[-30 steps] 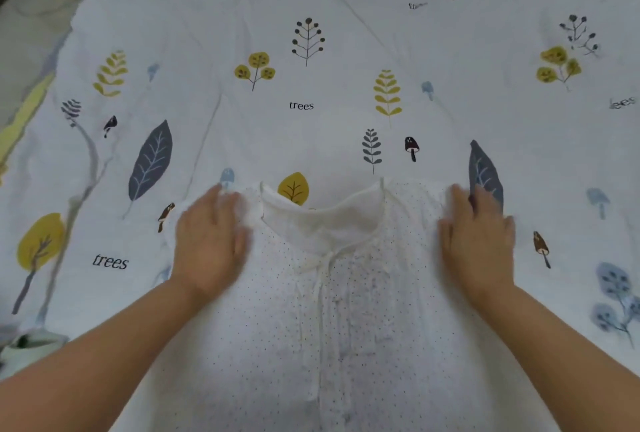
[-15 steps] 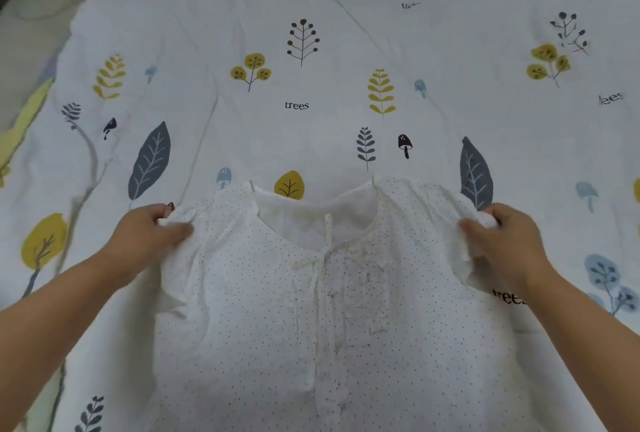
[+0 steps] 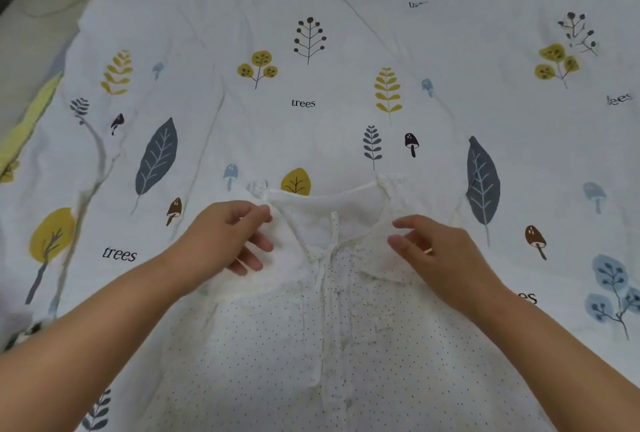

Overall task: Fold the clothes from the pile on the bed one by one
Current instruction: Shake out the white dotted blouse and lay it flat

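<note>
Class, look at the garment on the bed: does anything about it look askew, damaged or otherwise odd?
Nothing looks damaged or spilled. The white dotted blouse lies face up on the tree-print bedsheet, its shoulders folded inward under the left hand and right hand, a normal folding step.

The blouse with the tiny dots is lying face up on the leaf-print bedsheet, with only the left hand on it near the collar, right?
Not quite. In the head view both hands are on the blouse: the left hand holds the fabric left of the collar and the right hand is at the fabric on the right. The rest holds: it lies face up on the leaf-print bedsheet.
</note>
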Action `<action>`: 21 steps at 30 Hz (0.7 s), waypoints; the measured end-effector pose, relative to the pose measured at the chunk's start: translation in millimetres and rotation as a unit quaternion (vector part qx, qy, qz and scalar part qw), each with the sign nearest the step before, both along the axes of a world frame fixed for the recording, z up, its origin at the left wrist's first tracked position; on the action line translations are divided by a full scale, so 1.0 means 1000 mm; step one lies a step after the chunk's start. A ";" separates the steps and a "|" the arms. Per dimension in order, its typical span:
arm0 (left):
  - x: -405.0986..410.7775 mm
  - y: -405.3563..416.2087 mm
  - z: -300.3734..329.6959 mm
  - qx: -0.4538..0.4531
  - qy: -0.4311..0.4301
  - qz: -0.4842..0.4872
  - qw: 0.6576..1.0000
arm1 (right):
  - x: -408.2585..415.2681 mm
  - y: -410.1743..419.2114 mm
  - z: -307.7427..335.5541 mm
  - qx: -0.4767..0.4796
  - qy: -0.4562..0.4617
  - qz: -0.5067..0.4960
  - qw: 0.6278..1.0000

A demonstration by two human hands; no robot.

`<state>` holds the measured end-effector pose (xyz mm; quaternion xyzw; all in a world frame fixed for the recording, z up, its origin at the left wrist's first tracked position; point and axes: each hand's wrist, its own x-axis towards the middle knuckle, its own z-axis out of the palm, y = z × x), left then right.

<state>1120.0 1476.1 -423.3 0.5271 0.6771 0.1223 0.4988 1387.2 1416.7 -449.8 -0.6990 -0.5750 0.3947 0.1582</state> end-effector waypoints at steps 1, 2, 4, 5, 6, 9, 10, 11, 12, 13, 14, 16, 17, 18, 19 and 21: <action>-0.001 0.000 -0.008 0.039 0.044 0.000 0.998 | 0.001 0.002 -0.005 0.022 -0.031 -0.018 0.999; -0.005 0.002 -0.016 0.091 0.113 0.004 0.989 | 0.002 0.004 -0.010 0.050 -0.069 -0.046 0.995; -0.014 0.008 -0.035 0.166 0.238 0.008 0.957 | 0.008 0.013 -0.021 0.076 -0.131 -0.102 0.983; -0.019 0.011 -0.044 0.173 0.270 0.013 0.947 | 0.010 0.018 -0.027 0.066 -0.152 -0.123 0.978; -0.022 0.014 -0.052 0.154 0.283 0.021 0.947 | 0.012 0.024 -0.031 0.045 -0.164 -0.137 0.976; -0.022 0.019 -0.069 0.093 0.255 0.029 0.962 | 0.010 0.040 -0.045 -0.025 -0.149 -0.141 0.978; -0.021 0.019 -0.073 0.100 0.249 0.019 0.963 | 0.008 0.045 -0.048 -0.042 -0.145 -0.135 0.979; -0.020 0.020 -0.078 0.115 0.247 0.010 0.962 | 0.007 0.049 -0.052 -0.046 -0.147 -0.124 0.980; -0.019 0.022 -0.081 0.127 0.246 0.005 0.961 | 0.008 0.052 -0.057 -0.039 -0.156 -0.117 0.980; -0.019 0.025 -0.083 0.135 0.243 0.008 0.961 | 0.010 0.055 -0.060 -0.023 -0.167 -0.116 0.979; -0.020 0.030 -0.085 0.142 0.236 0.018 0.961 | 0.013 0.058 -0.062 0.001 -0.180 -0.125 0.976; -0.021 0.042 -0.085 0.166 0.225 0.045 0.959 | 0.022 0.065 -0.061 0.048 -0.201 -0.148 0.967; -0.020 0.048 -0.084 0.183 0.225 0.053 0.955 | 0.027 0.070 -0.060 0.069 -0.209 -0.160 0.962; -0.018 0.055 -0.083 0.201 0.228 0.057 0.951 | 0.032 0.075 -0.059 0.083 -0.213 -0.174 0.958; -0.015 0.061 -0.081 0.221 0.233 0.062 0.945 | 0.035 0.080 -0.057 0.095 -0.215 -0.185 0.954; -0.005 0.071 -0.077 0.250 0.241 0.085 0.934 | 0.036 0.091 -0.054 0.104 -0.203 -0.212 0.950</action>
